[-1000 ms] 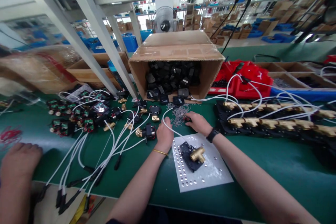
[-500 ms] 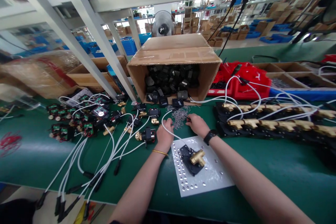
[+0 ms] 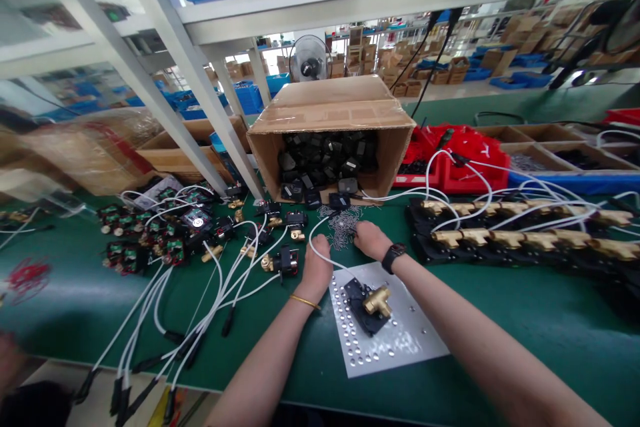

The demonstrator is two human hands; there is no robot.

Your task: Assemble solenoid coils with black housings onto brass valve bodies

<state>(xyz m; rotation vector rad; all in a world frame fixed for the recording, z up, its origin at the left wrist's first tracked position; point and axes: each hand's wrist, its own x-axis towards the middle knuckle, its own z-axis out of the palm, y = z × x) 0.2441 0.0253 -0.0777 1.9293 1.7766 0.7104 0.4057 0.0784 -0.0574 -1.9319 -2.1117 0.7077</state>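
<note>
A heap of small screws (image 3: 343,230) lies on the green bench top, between my two hands. My left hand (image 3: 318,263) is at the heap's left edge, fingers curled together beside a white cable. On the opposite edge, my right hand (image 3: 373,240) has its fingertips pinched at the screws. Anything held in either hand is too small or hidden to make out. Closer to me, a black housing (image 3: 357,307) with a brass tee fitting (image 3: 379,302) rests on a light grey plate (image 3: 405,347) dotted with round shiny spots.
Behind the screws, a cardboard box (image 3: 330,107) lies open, full of black housings. Brass-fitted units (image 3: 515,240) stand in rows at right, near a red bin (image 3: 460,177). White cables and circuit assemblies (image 3: 170,250) spread leftward. Another person's blurred hand (image 3: 7,355) shows at far left.
My view has tilted slightly upward. Both my hands stay at the screw heap with only small finger movements. A blurred hand of another person has appeared at the left edge.
</note>
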